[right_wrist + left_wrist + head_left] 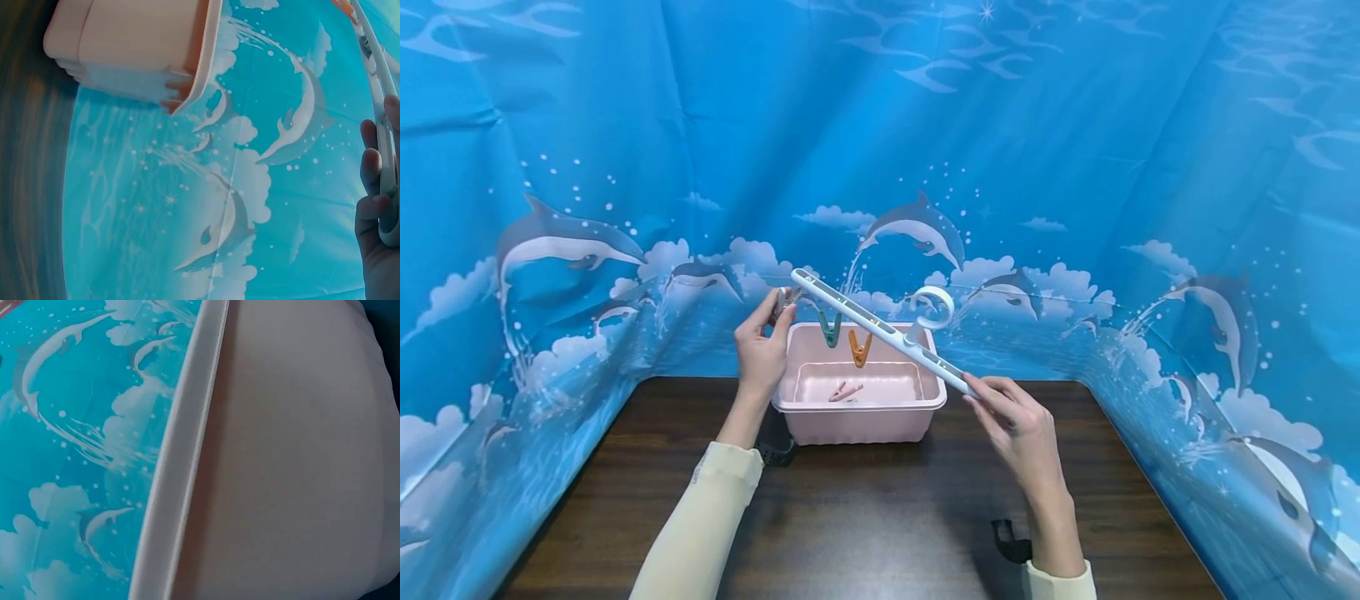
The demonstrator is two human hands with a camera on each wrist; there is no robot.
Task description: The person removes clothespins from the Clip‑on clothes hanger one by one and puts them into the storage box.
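Note:
A pale blue-white clip hanger [880,329] with a curled hook [946,308] is held up at a slant, its left end higher. My right hand [1018,421] grips its lower right end, with fingers wrapped on the bar [384,169] in the right wrist view. A green clothespin [830,330] and an orange clothespin [860,348] hang from the bar. My left hand [762,350] pinches a small pale clothespin [785,298] beside the bar's upper left end; whether they touch is unclear. The left wrist view does not show the left hand.
A pink plastic basket [857,427] stands on the dark wooden table [865,517], behind and below the hanger. Pink clothespins [847,392] lie in it. A blue dolphin-print curtain [1037,208] surrounds the table's back and sides.

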